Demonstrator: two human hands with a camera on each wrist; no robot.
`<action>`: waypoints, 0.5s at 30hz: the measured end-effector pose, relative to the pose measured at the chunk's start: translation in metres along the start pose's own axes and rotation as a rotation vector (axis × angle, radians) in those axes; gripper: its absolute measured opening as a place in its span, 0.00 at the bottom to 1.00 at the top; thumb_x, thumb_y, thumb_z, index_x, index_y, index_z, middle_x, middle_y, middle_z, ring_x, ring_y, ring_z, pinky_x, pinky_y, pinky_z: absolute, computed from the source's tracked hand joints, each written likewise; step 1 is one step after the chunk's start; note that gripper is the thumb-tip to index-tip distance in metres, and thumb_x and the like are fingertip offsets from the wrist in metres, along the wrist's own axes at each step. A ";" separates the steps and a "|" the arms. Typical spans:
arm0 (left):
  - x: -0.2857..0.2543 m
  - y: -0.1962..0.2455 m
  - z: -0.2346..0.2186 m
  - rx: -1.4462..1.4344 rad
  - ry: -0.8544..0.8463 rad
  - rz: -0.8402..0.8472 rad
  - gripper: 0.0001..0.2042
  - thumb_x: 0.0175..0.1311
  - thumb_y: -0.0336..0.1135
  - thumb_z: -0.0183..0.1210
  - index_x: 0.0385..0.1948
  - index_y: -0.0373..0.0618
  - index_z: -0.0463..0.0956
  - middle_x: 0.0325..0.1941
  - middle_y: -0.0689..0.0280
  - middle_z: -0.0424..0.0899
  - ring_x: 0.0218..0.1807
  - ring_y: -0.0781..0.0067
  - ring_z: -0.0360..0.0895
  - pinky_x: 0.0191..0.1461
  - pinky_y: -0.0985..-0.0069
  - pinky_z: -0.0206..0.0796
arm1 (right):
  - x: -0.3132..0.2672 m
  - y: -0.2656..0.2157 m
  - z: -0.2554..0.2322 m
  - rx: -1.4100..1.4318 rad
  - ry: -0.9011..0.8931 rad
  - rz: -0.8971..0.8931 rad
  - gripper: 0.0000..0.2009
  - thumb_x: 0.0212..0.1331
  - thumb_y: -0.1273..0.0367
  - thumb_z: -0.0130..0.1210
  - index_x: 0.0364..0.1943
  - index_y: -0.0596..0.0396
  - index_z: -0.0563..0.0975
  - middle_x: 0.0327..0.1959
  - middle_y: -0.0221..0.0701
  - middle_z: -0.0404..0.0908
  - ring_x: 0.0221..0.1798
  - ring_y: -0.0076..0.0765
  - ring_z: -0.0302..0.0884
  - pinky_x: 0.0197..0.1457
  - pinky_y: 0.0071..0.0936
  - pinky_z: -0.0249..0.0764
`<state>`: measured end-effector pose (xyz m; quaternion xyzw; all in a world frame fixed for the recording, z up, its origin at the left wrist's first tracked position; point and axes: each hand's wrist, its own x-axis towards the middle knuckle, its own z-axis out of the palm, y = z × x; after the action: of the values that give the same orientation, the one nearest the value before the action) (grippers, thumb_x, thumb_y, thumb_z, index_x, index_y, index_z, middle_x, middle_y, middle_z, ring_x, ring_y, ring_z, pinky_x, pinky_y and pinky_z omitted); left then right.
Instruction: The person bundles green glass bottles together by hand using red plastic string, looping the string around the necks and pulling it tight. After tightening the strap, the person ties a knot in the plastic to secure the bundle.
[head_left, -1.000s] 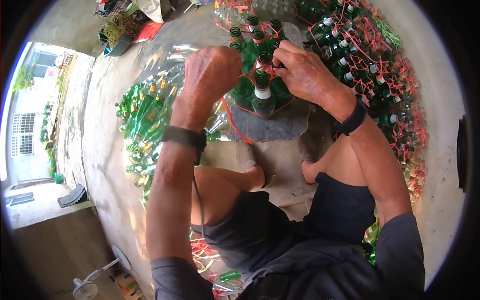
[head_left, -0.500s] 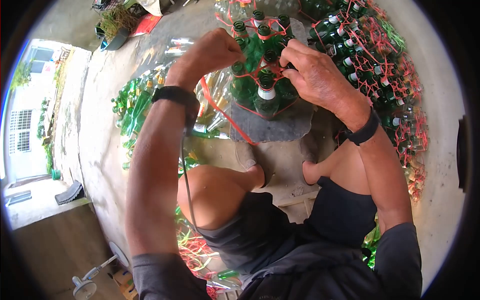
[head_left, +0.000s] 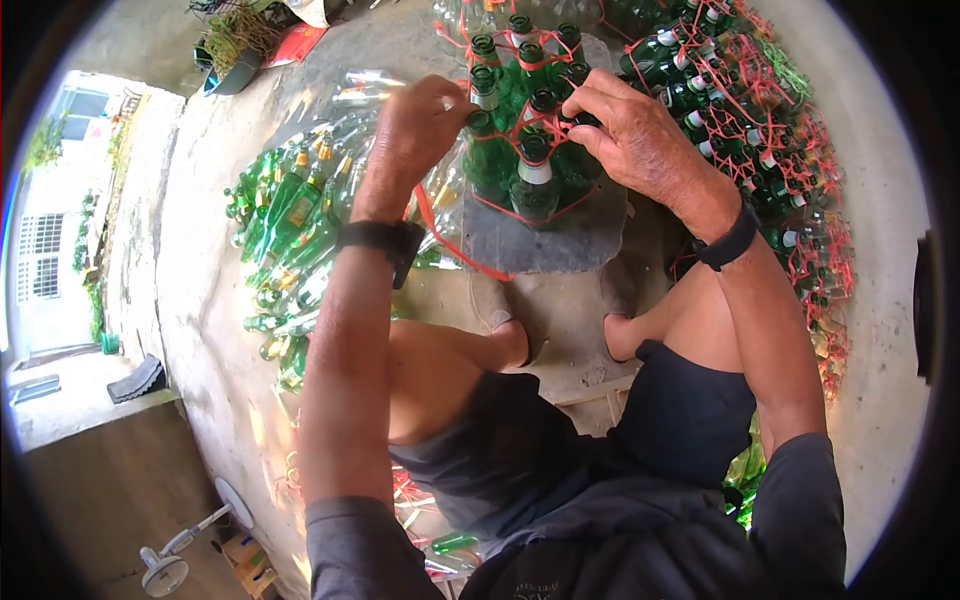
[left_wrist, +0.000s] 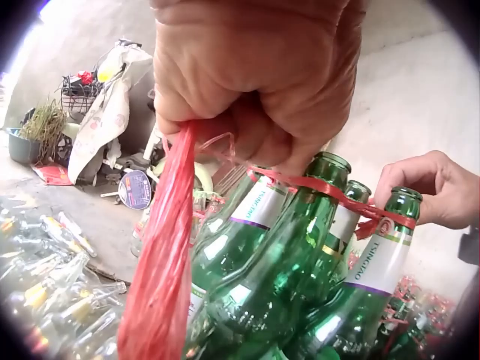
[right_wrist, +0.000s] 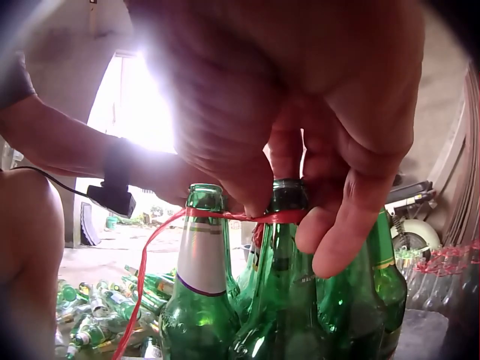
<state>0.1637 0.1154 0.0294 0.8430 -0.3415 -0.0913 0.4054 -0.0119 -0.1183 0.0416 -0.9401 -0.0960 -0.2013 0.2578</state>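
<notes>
Green bottles (head_left: 535, 190) stand in a cluster on a grey slab (head_left: 540, 250), red plastic twine (left_wrist: 304, 181) running round their necks. My left hand (head_left: 418, 130) curls its fingers round the twine at the cluster's left edge; in the left wrist view a wide red strand (left_wrist: 161, 247) hangs from that hand (left_wrist: 255, 67). On the other side, my right hand (head_left: 635, 140) has thumb and fingers round a bottle neck. The right wrist view shows this hand (right_wrist: 300, 112) over a dark green neck (right_wrist: 288, 196), with twine just below the rim.
Many tied green bottles (head_left: 700, 110) stand along the right. Loose bottles (head_left: 290, 210) lie on the floor at the left. Clear bottles (head_left: 480, 20) stand behind the cluster. A potted plant (head_left: 235, 55) is at the upper left, and a fan (head_left: 165, 570) at the lower left.
My left hand swung out to the left with the red twine, then came back in beside the bottle necks. My right hand has shifted slightly right and stays at the necks.
</notes>
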 end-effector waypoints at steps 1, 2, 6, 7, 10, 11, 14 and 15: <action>-0.003 -0.001 0.003 -0.014 0.048 -0.057 0.12 0.73 0.35 0.67 0.48 0.34 0.86 0.37 0.61 0.93 0.40 0.83 0.83 0.42 0.78 0.75 | -0.001 0.000 0.001 -0.003 0.014 0.009 0.10 0.63 0.72 0.66 0.45 0.56 0.79 0.43 0.39 0.77 0.46 0.55 0.81 0.49 0.45 0.79; -0.007 -0.003 0.007 -0.103 0.089 -0.014 0.13 0.74 0.37 0.66 0.45 0.33 0.87 0.33 0.68 0.90 0.35 0.86 0.78 0.38 0.80 0.70 | -0.001 0.001 0.002 -0.005 0.026 0.016 0.10 0.64 0.70 0.66 0.44 0.55 0.79 0.43 0.39 0.76 0.46 0.56 0.81 0.49 0.47 0.79; -0.017 -0.005 0.010 -0.116 0.082 -0.066 0.16 0.75 0.41 0.65 0.40 0.33 0.89 0.25 0.81 0.74 0.28 0.91 0.61 0.28 0.80 0.52 | -0.003 0.008 0.003 -0.070 0.076 -0.053 0.12 0.64 0.67 0.66 0.46 0.54 0.79 0.44 0.41 0.76 0.46 0.58 0.81 0.50 0.47 0.79; -0.018 -0.008 0.014 -0.195 0.103 -0.076 0.15 0.76 0.41 0.65 0.41 0.34 0.89 0.23 0.83 0.72 0.26 0.92 0.59 0.26 0.80 0.48 | -0.004 0.008 0.003 -0.081 0.109 -0.066 0.13 0.63 0.66 0.67 0.47 0.54 0.78 0.43 0.42 0.77 0.46 0.59 0.81 0.49 0.48 0.79; -0.025 -0.007 0.020 -0.412 0.088 -0.209 0.15 0.77 0.42 0.64 0.45 0.36 0.89 0.22 0.83 0.66 0.23 0.90 0.55 0.25 0.80 0.45 | -0.005 0.006 -0.001 -0.090 0.028 0.087 0.16 0.63 0.67 0.68 0.51 0.54 0.77 0.37 0.43 0.78 0.39 0.60 0.80 0.44 0.45 0.77; -0.026 -0.004 0.021 -0.413 0.086 -0.216 0.15 0.77 0.42 0.64 0.45 0.36 0.89 0.22 0.83 0.66 0.23 0.90 0.55 0.25 0.80 0.45 | -0.004 0.003 -0.006 -0.087 0.022 0.090 0.16 0.63 0.67 0.68 0.51 0.54 0.77 0.37 0.43 0.78 0.39 0.60 0.80 0.44 0.45 0.77; -0.027 -0.005 0.025 -0.522 0.099 -0.269 0.15 0.78 0.43 0.64 0.44 0.38 0.87 0.22 0.80 0.67 0.22 0.89 0.56 0.24 0.81 0.46 | -0.002 -0.013 -0.012 -0.007 -0.084 0.167 0.14 0.67 0.69 0.65 0.50 0.63 0.75 0.22 0.53 0.74 0.26 0.54 0.80 0.30 0.45 0.71; -0.026 -0.006 0.026 -0.524 0.099 -0.272 0.15 0.78 0.43 0.64 0.44 0.38 0.87 0.22 0.80 0.67 0.22 0.89 0.56 0.24 0.81 0.46 | -0.002 -0.011 -0.012 -0.007 -0.087 0.168 0.14 0.67 0.69 0.65 0.50 0.63 0.75 0.22 0.53 0.74 0.26 0.54 0.80 0.30 0.45 0.71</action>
<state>0.1356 0.1190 0.0047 0.7510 -0.1703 -0.1887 0.6094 -0.0203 -0.1152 0.0550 -0.9536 -0.0275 -0.1382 0.2662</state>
